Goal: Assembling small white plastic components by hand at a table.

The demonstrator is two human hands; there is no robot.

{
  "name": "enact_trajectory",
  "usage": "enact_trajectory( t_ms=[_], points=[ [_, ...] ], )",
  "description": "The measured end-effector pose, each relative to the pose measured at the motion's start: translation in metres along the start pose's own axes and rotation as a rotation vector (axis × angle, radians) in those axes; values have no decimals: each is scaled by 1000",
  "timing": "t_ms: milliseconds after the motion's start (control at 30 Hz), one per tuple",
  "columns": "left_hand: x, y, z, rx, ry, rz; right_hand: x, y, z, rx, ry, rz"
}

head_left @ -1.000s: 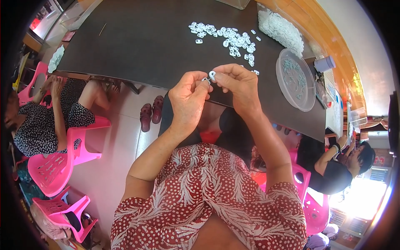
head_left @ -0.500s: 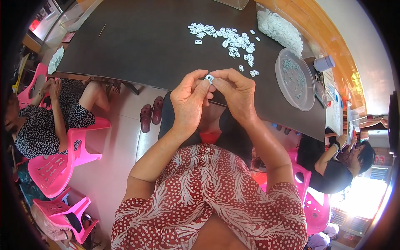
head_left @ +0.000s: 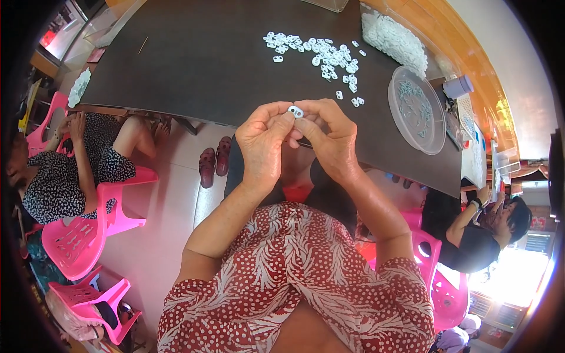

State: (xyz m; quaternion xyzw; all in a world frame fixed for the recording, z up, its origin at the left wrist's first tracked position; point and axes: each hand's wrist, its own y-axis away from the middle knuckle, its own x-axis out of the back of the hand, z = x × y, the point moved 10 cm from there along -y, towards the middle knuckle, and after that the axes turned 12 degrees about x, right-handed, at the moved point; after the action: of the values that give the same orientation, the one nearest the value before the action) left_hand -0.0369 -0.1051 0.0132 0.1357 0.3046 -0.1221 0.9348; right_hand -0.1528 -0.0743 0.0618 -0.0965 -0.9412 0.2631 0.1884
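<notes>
Dark brown, the surface [head_left: 194,65] carried a scatter of loose white pieces [head_left: 329,56], with a round clear tray [head_left: 432,146] of small teal parts [head_left: 416,99] to the right. Between the two hands, held up near the front edge, we located one small white piece [head_left: 296,112], oblong with rounded ends and two holes. We saw the fingers of the left hand [head_left: 262,141] and the right hand [head_left: 331,141] nearly closed, pinching it from either side; what the curled fingers beneath might have held, we could not tell. We judged the piece light, stiff and probably plastic, unlikely to break under a pinch yet smooth enough to slip or spin. We considered its short rounded ends the best hold, gripped lightly, with both holes left uncovered.
</notes>
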Motion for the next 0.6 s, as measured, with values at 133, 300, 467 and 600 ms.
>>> enact_trajectory(
  t_ms=[133,300,467,600],
  points=[
    [2,-1,-3,60,52,24,-2,-2,-15,48,119,-13],
    [1,1,-5,82,52,58,5,0,-21,163,199,67],
    [2,2,1,22,6,24,3,2,-26,245,230,69],
    [4,2,4,-8,-79,56,0,1,-36,358,334,49]
  ],
)
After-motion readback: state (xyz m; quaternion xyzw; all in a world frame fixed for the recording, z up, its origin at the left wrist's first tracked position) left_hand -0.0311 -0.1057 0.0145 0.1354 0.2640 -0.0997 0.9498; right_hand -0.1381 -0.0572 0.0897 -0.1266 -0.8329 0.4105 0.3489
